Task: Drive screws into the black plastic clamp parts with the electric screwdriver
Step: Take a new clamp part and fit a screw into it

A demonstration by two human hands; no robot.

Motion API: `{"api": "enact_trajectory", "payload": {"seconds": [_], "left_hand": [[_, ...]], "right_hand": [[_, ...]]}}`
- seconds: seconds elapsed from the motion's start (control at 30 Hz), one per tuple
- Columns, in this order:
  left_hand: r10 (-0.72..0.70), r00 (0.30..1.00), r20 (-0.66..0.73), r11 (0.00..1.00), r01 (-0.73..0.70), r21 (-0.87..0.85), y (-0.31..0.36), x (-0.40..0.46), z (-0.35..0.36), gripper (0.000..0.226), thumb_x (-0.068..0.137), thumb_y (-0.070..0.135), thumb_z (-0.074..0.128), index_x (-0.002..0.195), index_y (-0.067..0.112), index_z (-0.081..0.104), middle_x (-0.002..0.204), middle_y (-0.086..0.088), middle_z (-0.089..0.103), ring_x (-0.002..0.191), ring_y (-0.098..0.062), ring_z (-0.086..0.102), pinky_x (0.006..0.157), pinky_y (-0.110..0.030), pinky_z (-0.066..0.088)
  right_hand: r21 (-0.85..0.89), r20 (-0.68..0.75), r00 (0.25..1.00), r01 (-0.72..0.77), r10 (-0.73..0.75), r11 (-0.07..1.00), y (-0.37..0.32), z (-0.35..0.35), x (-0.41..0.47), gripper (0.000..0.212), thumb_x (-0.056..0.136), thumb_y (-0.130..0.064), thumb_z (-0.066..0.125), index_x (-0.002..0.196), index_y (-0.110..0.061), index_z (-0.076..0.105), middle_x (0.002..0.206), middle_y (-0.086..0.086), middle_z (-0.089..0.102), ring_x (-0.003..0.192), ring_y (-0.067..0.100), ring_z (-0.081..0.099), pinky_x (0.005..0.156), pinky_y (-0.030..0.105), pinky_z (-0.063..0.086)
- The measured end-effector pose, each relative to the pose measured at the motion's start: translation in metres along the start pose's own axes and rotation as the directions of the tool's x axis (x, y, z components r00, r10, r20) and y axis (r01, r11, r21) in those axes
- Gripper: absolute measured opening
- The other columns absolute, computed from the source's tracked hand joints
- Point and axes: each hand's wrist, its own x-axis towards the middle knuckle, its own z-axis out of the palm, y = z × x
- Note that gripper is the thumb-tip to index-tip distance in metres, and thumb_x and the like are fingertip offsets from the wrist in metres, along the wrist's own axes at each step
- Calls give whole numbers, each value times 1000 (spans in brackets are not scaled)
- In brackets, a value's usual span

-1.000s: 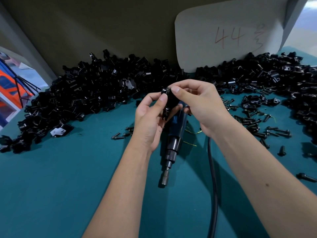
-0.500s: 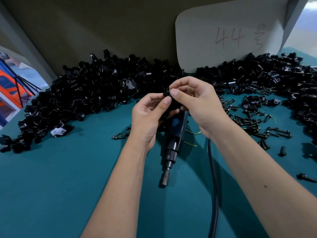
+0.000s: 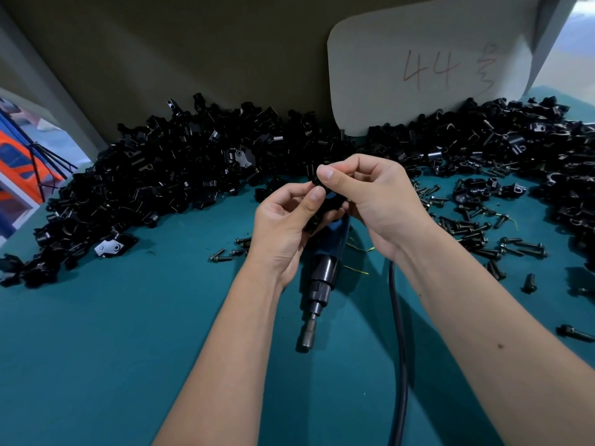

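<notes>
Two bare forearms reach in from the near edge and meet above the middle of the teal counter [image 3: 96, 365]. Between them, the electric screwdriver [image 3: 323, 275] lies flat on the counter, its metal tip pointing toward the near edge and its blue body running back under the hands. A black cable [image 3: 399, 333] runs along the counter just to the right of the screwdriver, from the near edge up toward the right wrist.

Above the blue body of the screwdriver, the left hand [image 3: 283, 226] has its fingers curled, thumb and fingertip pinching one black clamp part [image 3: 322, 209]. The right hand [image 3: 380, 201] meets it from the other side, thumb and forefinger pressed together at the top of the same part. Whether a screw sits between the right fingertips cannot be told; the item there is small and dark.

Loose black screws [image 3: 476, 233] lie scattered on the counter to the right of the screwdriver, and a few more [image 3: 225, 254] lie just to its left. Thin yellow-green strands [image 3: 355, 268] rest on the counter beside its body.

Beyond the screwdriver, a long pile of black clamp parts [image 3: 161, 175] curves across the counter from the left edge to the right edge. Behind the pile stands a plain back wall, and a pale card [image 3: 428, 59] marked "44" in red leans against it, to the right of the screwdriver.
</notes>
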Motion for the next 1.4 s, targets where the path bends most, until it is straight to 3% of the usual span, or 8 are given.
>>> {"api": "enact_trajectory", "payload": {"seconds": [0.23,0.43,0.63,0.77,0.83,1.03,1.23,1.4], "left_hand": [[-39,999,-13,998,39,-46,-1,-2,3,36,83,13,73,114,-4,64,95,-14,75,80,-27,77,70,-23,60],[-59,998,-17,998,59,10,2,2,-4,33,84,23,74,110,3,72,101,-13,77,83,-22,77,73,-18,58],[-30,999,-18,998,31,57,-1,3,-9,31,82,20,78,107,3,71,98,-14,77,86,-28,77,75,-24,60],[-37,998,-44,999,37,19,-2,4,-9,26,85,23,75,105,7,74,97,-11,77,83,-22,76,76,-25,60],[-49,995,-86,998,46,-43,-2,6,-8,25,86,25,73,104,9,74,95,-7,76,81,-15,73,76,-23,59],[-49,987,-151,992,31,-120,-2,7,-6,20,91,25,71,103,10,69,95,-2,74,79,-7,69,74,-19,57],[-57,989,-138,997,48,-67,1,-1,10,83,85,53,67,137,-10,53,124,-29,67,93,-26,69,81,-33,62],[-50,973,-225,996,63,55,-5,1,13,73,100,53,57,137,-10,51,101,-24,59,69,-22,56,66,-30,50]], "right_hand": [[32,-8,1000,10,-10,999,1,4,-1,31,88,-19,82,64,-23,64,71,0,69,63,9,64,52,21,49],[-85,48,998,50,-46,995,1,0,0,15,99,-21,71,87,-12,70,84,8,69,77,21,64,71,38,55],[-127,-17,998,55,-58,990,5,4,2,23,94,-17,77,73,-19,66,70,-1,62,66,10,59,58,25,51],[-117,-4,998,60,-61,991,7,3,2,12,93,-26,79,94,-15,73,86,4,72,67,13,63,63,24,54],[-135,8,999,45,-45,990,9,1,4,20,90,-25,82,106,-15,75,96,7,77,72,17,70,68,24,56],[-206,16,994,111,-110,972,13,-1,6,12,86,-17,86,94,-10,80,89,11,78,76,12,71,65,20,55],[-411,3,967,232,-253,881,11,5,2,19,76,-23,94,86,-20,78,77,-5,77,67,12,74,64,24,58],[-483,36,965,245,-261,841,9,10,0,23,77,-29,93,85,-18,75,68,-10,71,57,-2,67,59,9,47]]}}
